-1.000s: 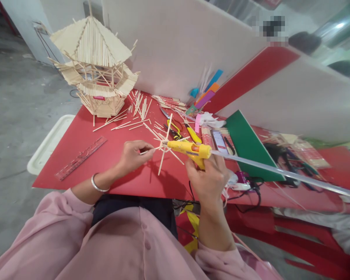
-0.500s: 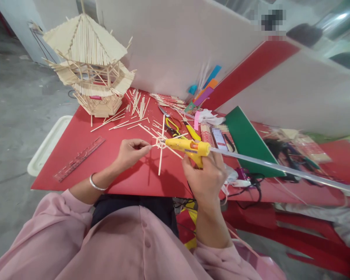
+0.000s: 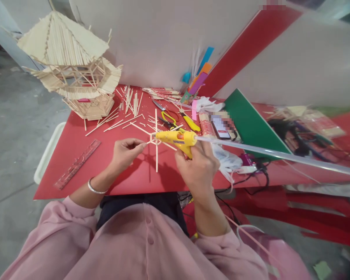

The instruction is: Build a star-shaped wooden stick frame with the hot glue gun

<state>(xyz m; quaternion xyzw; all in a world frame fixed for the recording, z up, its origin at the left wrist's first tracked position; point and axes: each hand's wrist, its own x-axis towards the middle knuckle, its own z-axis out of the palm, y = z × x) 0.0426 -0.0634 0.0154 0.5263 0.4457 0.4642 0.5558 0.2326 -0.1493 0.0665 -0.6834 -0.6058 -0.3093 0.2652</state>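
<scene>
Between finger and thumb, my left hand [image 3: 127, 152] pinches one arm of a spoked wooden-stick frame [image 3: 156, 160], holding it above the red table. The frame has a small ring at its centre with sticks radiating outward. My right hand [image 3: 198, 165] grips a yellow hot glue gun [image 3: 176, 137], its nozzle at the frame's central ring. A long clear glue stick [image 3: 268, 156] runs out of the gun's back toward the right. Whether the nozzle touches the wood I cannot tell.
A pagoda-like stick model [image 3: 67, 66] stands at the table's back left. Loose sticks [image 3: 131, 101], scissors [image 3: 168, 114] and yellow-handled pliers [image 3: 190, 121] lie beyond my hands. A clear ruler [image 3: 77, 165] lies left; a phone [image 3: 221, 127] and green board [image 3: 251, 124] are right.
The camera view has shifted, so the model and table appear further left. The glue gun's nozzle stays at the ring, and both hands keep their holds.
</scene>
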